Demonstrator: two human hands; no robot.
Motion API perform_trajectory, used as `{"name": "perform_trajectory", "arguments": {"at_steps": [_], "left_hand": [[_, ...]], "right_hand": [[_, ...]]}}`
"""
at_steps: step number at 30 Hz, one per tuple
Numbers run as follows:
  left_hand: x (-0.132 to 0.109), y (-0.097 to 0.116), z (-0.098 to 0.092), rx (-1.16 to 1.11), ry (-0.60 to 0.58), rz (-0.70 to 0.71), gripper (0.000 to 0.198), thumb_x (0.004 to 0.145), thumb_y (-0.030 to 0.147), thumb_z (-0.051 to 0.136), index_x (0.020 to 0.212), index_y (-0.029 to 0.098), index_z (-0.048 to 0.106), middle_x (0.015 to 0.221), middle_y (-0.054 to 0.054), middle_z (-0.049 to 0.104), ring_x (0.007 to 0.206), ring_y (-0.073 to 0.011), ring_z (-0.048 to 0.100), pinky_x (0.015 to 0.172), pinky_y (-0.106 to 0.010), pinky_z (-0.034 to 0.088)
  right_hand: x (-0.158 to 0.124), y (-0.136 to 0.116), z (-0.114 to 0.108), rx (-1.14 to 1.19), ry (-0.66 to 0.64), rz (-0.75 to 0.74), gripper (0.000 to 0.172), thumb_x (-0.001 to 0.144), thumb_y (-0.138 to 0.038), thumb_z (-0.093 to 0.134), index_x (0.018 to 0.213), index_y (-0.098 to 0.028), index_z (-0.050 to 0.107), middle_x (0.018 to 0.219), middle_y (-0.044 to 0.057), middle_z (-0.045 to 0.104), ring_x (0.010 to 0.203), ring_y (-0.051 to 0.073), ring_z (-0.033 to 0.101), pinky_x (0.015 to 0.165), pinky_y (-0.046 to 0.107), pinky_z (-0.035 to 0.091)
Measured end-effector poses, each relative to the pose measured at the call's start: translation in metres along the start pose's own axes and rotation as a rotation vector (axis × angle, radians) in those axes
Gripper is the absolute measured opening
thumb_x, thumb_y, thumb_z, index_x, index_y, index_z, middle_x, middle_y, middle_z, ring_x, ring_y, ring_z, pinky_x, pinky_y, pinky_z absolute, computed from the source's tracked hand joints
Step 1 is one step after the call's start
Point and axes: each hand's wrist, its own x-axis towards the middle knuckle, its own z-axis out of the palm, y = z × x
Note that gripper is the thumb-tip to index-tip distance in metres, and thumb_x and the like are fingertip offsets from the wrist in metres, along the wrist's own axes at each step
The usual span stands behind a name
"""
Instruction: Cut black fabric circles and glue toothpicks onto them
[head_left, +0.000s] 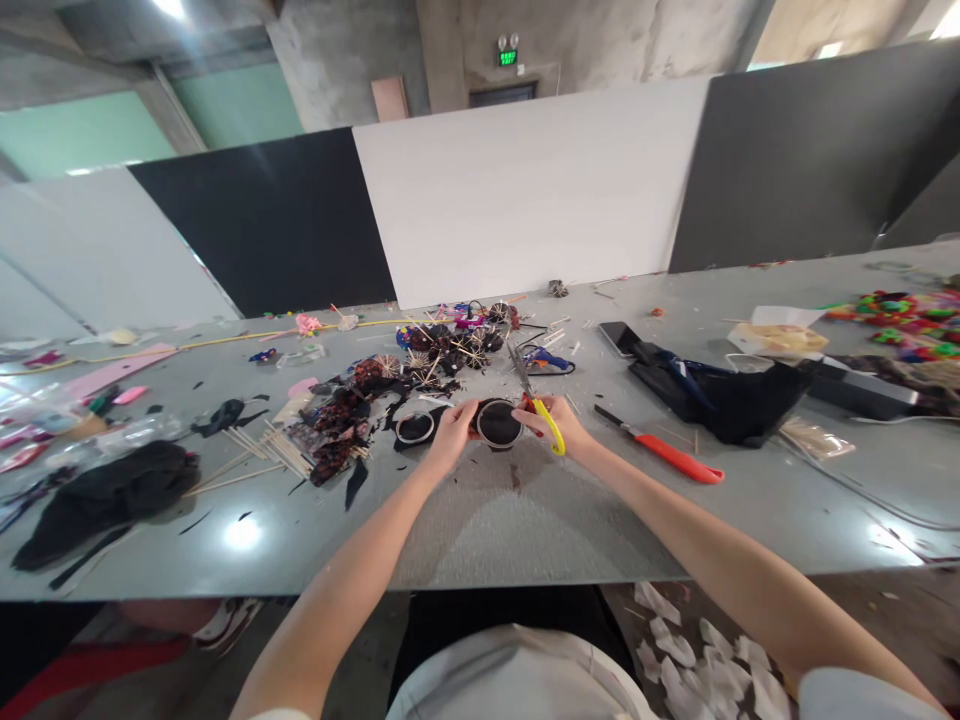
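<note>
Pinched at its left edge by my left hand [454, 438] is a round ring with dark fabric across it [499, 423]. My right hand [559, 422] has its fingers closed around scissors [553, 428] with yellow and red handles. Their metal blades point up and away from me, slightly apart. The right fingertips also meet the ring's right edge. A second, smaller ring [415, 428] lies on black cloth just left of my left hand. Beyond both hands sits a pile of dark clumps with thin sticks radiating out [450, 350].
A red-handled knife [679, 458] lies right of my hands, near a black bag [724, 395] and a phone [619, 338]. A blue-handled tool [551, 362] is behind the scissors. Loose wooden sticks [266, 450] and a black cloth bundle [112, 495] are on the left. Upright panels [525, 200] line the table's back.
</note>
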Motion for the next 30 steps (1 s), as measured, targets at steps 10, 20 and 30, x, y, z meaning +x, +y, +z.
{"name": "perform_trajectory", "arguments": {"at_steps": [10, 20, 30], "left_hand": [[0.000, 0.004, 0.002, -0.244, 0.041, -0.126, 0.041, 0.077, 0.056, 0.080, 0.087, 0.017, 0.074, 0.079, -0.008, 0.075, 0.066, -0.0200, 0.068, 0.062, -0.031, 0.055], [0.001, 0.002, 0.000, -0.216, -0.097, -0.109, 0.048, 0.070, 0.044, 0.089, 0.107, 0.014, 0.078, 0.095, -0.010, 0.079, 0.075, -0.0210, 0.072, 0.066, -0.032, 0.059], [0.003, 0.002, -0.005, -0.205, -0.063, -0.079, 0.047, 0.076, 0.048, 0.085, 0.109, 0.016, 0.075, 0.099, -0.010, 0.079, 0.078, -0.0233, 0.075, 0.067, -0.034, 0.061]], "right_hand": [[0.000, 0.000, 0.001, 0.010, -0.001, 0.003, 0.050, 0.068, -0.064, 0.082, 0.075, -0.018, 0.064, 0.056, -0.006, 0.048, 0.052, 0.009, 0.040, 0.050, 0.025, 0.032], [0.000, -0.001, 0.000, -0.029, 0.011, -0.009, 0.050, 0.073, -0.065, 0.079, 0.075, -0.018, 0.062, 0.057, -0.005, 0.046, 0.053, 0.009, 0.039, 0.050, 0.025, 0.030], [0.002, 0.009, -0.003, 0.000, -0.027, -0.012, 0.050, 0.076, -0.066, 0.077, 0.077, -0.018, 0.062, 0.056, -0.005, 0.046, 0.052, 0.010, 0.039, 0.049, 0.026, 0.028]]}}
